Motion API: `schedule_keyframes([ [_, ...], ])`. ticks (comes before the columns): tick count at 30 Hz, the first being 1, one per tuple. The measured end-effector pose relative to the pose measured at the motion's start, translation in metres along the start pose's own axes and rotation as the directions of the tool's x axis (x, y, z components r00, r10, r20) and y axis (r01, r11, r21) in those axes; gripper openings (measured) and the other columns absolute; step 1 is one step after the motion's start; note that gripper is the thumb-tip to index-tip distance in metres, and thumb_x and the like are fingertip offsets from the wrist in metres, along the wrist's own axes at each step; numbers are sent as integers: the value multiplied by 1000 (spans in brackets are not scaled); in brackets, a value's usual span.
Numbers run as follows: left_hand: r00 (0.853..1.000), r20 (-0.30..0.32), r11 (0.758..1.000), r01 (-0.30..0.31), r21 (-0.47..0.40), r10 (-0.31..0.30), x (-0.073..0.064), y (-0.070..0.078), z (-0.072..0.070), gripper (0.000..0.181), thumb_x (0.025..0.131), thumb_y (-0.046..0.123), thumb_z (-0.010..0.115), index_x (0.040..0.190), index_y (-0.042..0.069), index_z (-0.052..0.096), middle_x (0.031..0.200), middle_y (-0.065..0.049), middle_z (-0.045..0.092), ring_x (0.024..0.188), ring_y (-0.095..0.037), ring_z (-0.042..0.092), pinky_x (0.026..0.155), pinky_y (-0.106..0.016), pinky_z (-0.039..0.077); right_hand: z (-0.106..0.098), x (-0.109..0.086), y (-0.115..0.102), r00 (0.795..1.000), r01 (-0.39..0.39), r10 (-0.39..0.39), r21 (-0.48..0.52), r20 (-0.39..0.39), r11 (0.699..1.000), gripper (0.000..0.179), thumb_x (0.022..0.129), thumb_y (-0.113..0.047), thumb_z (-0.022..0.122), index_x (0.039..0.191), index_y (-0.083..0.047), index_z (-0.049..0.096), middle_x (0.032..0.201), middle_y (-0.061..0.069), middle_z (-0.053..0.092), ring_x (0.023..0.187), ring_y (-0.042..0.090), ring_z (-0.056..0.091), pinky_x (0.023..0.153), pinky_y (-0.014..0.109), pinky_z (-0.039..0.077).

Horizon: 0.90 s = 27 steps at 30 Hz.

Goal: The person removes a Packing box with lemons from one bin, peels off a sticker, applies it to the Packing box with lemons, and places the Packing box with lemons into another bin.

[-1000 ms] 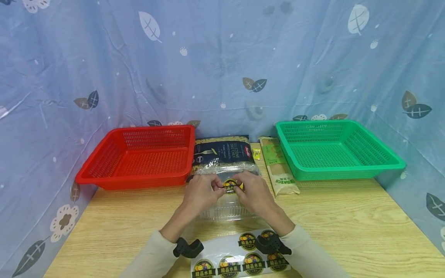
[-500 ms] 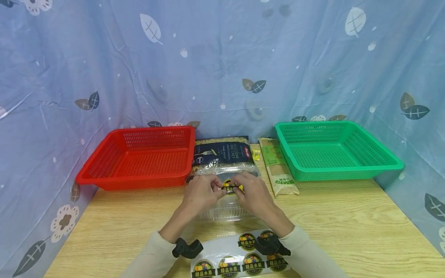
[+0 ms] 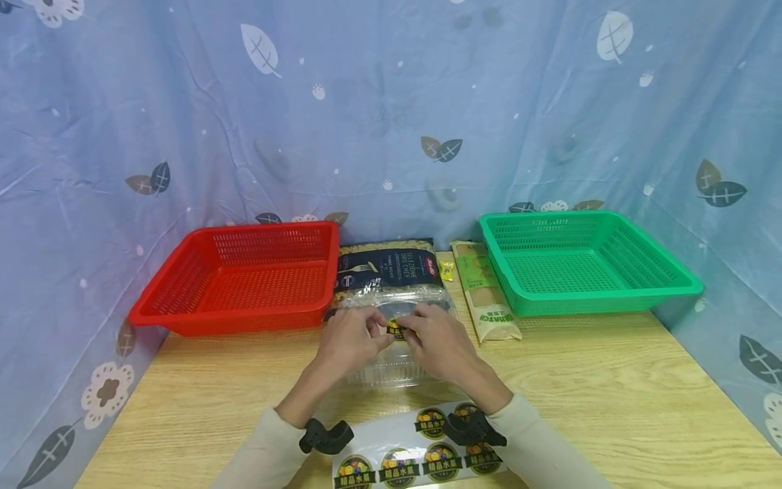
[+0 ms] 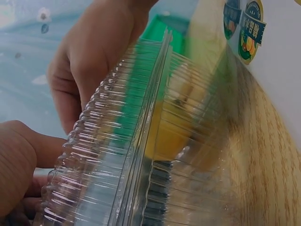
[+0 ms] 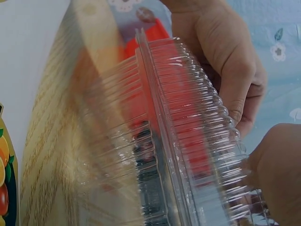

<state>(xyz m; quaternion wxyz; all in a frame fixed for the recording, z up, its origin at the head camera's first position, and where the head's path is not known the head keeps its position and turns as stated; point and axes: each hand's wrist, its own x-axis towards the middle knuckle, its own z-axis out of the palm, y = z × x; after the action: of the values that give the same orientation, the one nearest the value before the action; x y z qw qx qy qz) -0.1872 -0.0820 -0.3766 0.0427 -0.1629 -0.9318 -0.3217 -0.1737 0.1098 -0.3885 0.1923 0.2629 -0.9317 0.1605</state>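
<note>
A round black-and-gold fruit sticker (image 3: 396,329) is at the top of a clear plastic clamshell box (image 3: 391,372), whose ribbed side fills much of both wrist views. The thumb and forefinger of my left hand (image 3: 349,337) pinch the sticker's left edge. From the other side, my right hand (image 3: 441,339) has its curled fingers and thumb on the sticker's right half, covering part of it. Fingertip contact is hidden by the box in the wrist views. A sheet of similar stickers (image 3: 381,441) lies on the table below the box, partly under the right wrist's camera mount.
A red basket (image 3: 244,319) stands at back left, a green basket (image 3: 605,305) at back right. Between them are a pasta bag (image 3: 387,266) behind the box, a small yellow packet (image 3: 447,271) and a long green-and-tan package (image 3: 485,292). A blue patterned curtain (image 3: 379,122) hangs behind.
My right hand's fingers have shifted left over the sticker, hiding more of its right half. The left hand stays nearly in place. The whole head view has drifted slightly.
</note>
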Motion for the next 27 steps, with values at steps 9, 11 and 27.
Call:
schedule_keyframes([
  [9,1000,-10,996,-5,-88,4,-2,-3,-5,18,83,20,83,96,11,73,66,8,58,60,-14,52,62,-32,44,-2,0,-3,996,-9,11,-15,92,1000,28,98,-21,67,125,-19,74,90,-5,56,72,12,41,57,24,35],
  [11,999,-25,991,-27,-131,24,-2,-4,-6,16,83,18,83,94,11,73,67,7,59,61,-14,54,61,-33,46,-4,1,-2,994,-25,22,37,103,999,29,98,-22,66,126,-16,72,92,-4,57,74,12,43,59,26,36],
  [27,981,-191,971,-29,-236,-17,-11,-22,-30,5,86,10,76,86,11,70,71,2,61,67,-18,56,63,-30,50,-43,-2,38,963,-110,221,521,-156,846,23,95,-5,66,117,-2,72,87,3,65,75,14,59,63,28,54],
])
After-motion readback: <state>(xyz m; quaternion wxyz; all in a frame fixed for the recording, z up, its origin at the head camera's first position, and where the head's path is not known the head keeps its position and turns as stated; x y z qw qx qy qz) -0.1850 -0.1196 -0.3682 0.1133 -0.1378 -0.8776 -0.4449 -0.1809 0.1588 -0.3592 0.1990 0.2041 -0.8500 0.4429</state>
